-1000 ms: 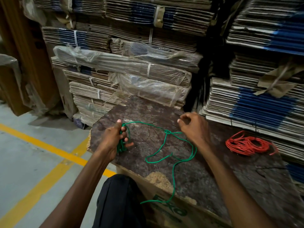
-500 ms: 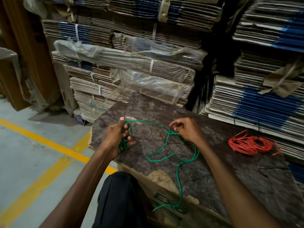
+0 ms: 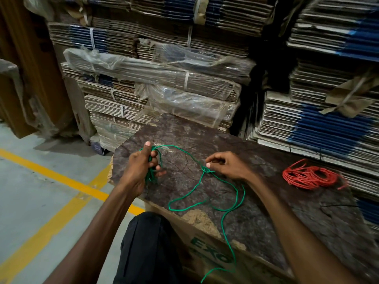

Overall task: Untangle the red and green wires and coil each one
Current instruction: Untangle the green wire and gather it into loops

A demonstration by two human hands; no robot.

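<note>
Leftmost, the left hand [image 3: 141,169] grips a bunch of green wire [image 3: 185,198] loops, fingers curled round them. Right of it, the right hand [image 3: 229,166] pinches a knot [image 3: 206,170] in that wire, which trails over the worktop's [image 3: 256,218] near edge. Far right lies the coiled red wire [image 3: 309,177]; bundled flat cardboard [image 3: 164,83] rises behind.

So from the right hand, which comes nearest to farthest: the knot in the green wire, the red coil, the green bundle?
1. Knot in the green wire: at the right hand's fingertips.
2. Green bundle: across the board, gripped by the left hand.
3. Red coil: far right, though nearly level with the bundle.
</note>
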